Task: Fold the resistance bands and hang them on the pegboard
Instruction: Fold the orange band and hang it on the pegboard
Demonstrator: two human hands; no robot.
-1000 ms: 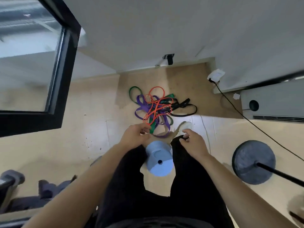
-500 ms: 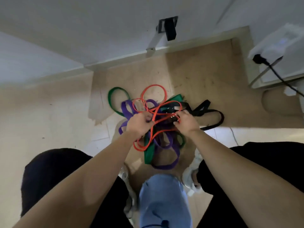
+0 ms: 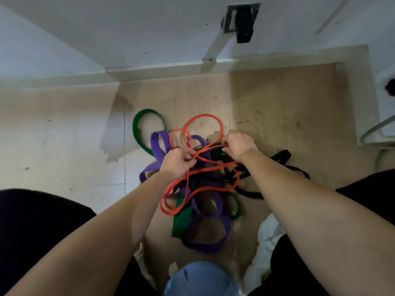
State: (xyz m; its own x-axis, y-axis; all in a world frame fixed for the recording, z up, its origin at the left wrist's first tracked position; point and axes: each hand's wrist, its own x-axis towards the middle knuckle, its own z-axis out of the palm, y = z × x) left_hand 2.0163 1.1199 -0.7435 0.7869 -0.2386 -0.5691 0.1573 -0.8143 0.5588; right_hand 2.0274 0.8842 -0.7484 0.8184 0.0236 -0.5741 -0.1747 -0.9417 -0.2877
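The black band (image 3: 284, 155) is partly hidden by the right forearm (image 3: 288, 189); the blue object (image 3: 201, 278) is cut off by the bottom edge.

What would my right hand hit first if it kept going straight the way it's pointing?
Your right hand, gripping the orange band, points up-left; probably that band's far loop first, then bare floor. Depth is unclear.

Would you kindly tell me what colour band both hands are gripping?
The band is orange-red; head view shows it best.
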